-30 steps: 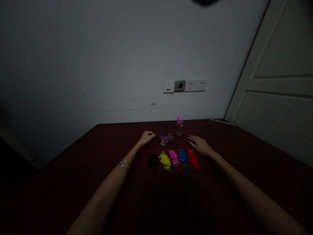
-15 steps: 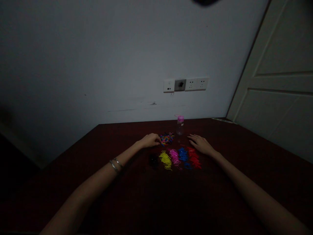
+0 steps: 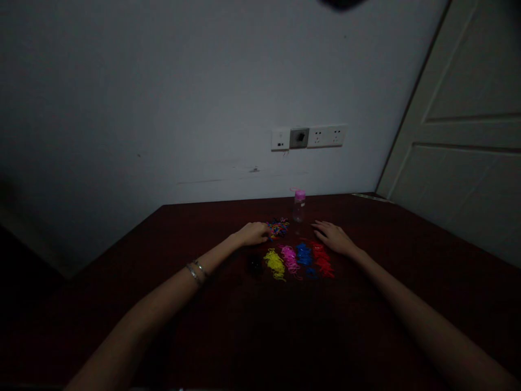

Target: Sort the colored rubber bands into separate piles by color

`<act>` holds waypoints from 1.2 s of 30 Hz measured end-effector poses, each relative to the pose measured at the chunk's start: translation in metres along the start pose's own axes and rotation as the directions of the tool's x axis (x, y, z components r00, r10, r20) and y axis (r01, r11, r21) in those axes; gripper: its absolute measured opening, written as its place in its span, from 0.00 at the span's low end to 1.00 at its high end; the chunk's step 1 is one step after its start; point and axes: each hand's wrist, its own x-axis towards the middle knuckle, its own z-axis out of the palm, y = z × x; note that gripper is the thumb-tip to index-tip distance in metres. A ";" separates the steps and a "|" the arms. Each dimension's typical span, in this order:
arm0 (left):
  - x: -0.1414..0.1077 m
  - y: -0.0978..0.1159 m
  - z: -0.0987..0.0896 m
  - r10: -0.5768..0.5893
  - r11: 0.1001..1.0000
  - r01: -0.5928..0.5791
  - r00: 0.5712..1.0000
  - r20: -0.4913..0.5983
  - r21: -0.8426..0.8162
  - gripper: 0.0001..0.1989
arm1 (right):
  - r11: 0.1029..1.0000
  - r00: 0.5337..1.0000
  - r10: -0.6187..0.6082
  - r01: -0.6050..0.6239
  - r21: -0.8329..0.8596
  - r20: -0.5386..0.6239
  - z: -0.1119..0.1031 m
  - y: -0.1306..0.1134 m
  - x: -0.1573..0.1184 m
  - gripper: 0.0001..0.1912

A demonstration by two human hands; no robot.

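My left hand (image 3: 255, 234) is at the left edge of a small mixed-colour pile of rubber bands (image 3: 279, 228), its fingers curled together against it. Anything between those fingertips is too small to make out. Flat on the table lies my right hand (image 3: 331, 237), fingers stretched out, right of the mixed pile and just beyond the red rubber bands (image 3: 323, 260). Sorted heaps lie in a row nearer to me: black (image 3: 255, 264), yellow (image 3: 275, 264), pink (image 3: 290, 258) and blue (image 3: 304, 254), beside the red.
Behind the heaps stands a clear bottle (image 3: 298, 212) with a pink cap, between my hands. The dark red table (image 3: 203, 222) meets a pale wall with sockets (image 3: 325, 137). A white panelled door (image 3: 456, 174) rises at the right. The light is dim.
My left hand has moved slightly right, further over the edge of the mixed pile. My right hand stays in place. The whole view has shifted a little.
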 end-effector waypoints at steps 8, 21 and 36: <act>0.003 0.000 -0.001 0.012 0.999 -0.012 1.000 0.008 0.035 0.09 | 1.000 1.000 0.010 -0.010 0.008 0.001 0.000 0.000 0.000 0.24; 0.004 0.001 -0.007 -0.051 0.998 0.051 0.999 0.005 -0.038 0.07 | 1.000 1.000 0.006 -0.005 0.009 -0.004 0.000 0.000 0.000 0.24; -0.029 0.004 -0.040 -0.075 0.960 0.072 0.997 0.000 -0.269 0.06 | 1.000 1.000 -0.007 0.007 0.006 -0.006 0.005 0.005 0.002 0.25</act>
